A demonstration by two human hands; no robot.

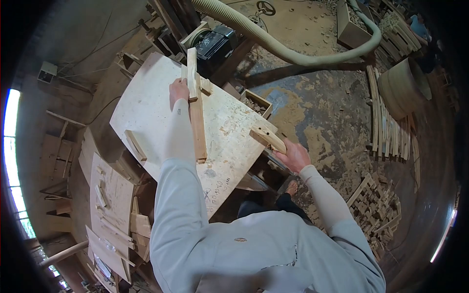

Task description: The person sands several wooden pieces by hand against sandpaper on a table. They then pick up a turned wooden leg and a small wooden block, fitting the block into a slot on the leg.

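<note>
- The left hand point(179, 91) is closed around a long wooden strip point(197, 117) that lies along a pale plywood board point(146, 112), its far end up against short wooden blocks point(205, 86) near the board's top edge.
- The right hand point(294, 155) grips a curved wooden piece point(267, 138) just at the board's right edge, off the strip and well apart from the left hand.
- The strip could skew: it is held only near its far end, so the near end point(201, 157) lies free and may swing if the curved piece knocks it.
- The board looks tilted and overhangs its support (what carries it underneath is hidden), so a hard lean by either arm might rock it and slide the loose small block point(135, 145) on its left part toward the edge.
- The curved piece is held by one end; a loose grip there could drop it onto the dusty floor point(317, 107), or onto the foot point(291, 187) showing just below the hand.
- A motor point(214, 45) with a thick hose point(293, 53) sits just beyond the board's far end; whether it is running cannot be told, but a sleeve or strip end pushed too far forward could reach it.
- Stacked offcuts point(373, 210) near the right side are a trip risk on stepping back.
</note>
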